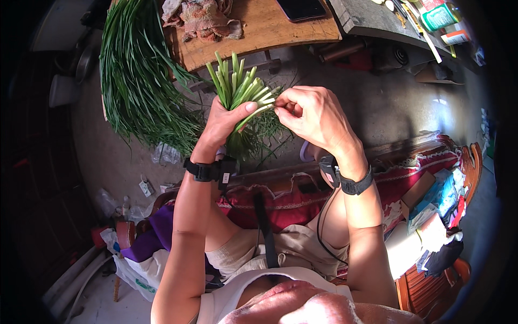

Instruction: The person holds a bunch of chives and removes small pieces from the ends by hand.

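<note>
A bunch of green stalks with pale cut ends, which look like garlic chives, is in my left hand, with the thumb across the stalks. Its leafy part hangs down below the hand. My right hand is at the bunch's right side, thumb and fingertips pinched together at the tip of a stalk; whether they grip it is too small to tell. A large heap of long green leaves drapes over the left end of the wooden table. Green trimmings lie on the floor below my hands.
A crumpled cloth and a dark phone lie on the table. A grey board at the upper right holds bottles and thin tools. Clutter lies on the wooden bench at the right. Plastic bags are on the floor at left.
</note>
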Motion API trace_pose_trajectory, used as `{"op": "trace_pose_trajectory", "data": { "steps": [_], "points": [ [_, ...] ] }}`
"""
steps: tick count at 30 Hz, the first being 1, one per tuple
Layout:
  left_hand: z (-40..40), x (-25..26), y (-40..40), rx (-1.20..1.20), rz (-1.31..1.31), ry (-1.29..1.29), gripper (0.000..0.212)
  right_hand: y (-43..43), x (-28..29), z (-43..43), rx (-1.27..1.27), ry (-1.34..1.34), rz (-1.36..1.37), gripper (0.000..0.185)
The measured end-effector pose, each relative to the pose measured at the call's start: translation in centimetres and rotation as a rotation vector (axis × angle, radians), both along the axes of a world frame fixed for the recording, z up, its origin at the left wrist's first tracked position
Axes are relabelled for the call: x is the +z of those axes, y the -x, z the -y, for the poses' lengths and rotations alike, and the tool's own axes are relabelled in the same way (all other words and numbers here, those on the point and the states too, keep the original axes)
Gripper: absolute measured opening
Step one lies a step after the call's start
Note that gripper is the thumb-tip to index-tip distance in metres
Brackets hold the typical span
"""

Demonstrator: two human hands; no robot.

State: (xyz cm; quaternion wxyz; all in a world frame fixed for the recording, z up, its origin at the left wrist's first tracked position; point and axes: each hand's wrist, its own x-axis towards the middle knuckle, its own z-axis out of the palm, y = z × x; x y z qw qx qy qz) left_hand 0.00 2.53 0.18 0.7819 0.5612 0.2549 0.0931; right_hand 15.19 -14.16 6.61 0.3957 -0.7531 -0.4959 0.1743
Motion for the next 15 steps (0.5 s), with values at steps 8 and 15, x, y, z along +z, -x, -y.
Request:
{"op": "trace_pose_trajectory", "data": {
  "steps": [8, 15],
  "points": [
    [-0.1, 0.3, 0.1, -0.059, -0.049, -0.028, 0.037, -0.4, -0.5, 0.3, 0.136, 0.023, 0.094, 0.01],
    [0.1, 0.3, -0.2, -0.042, -0.072, -0.05, 0.036, -0.3, -1.8, 0.5, 0.178, -0.009, 0.053, 0.01]
  ]
}}
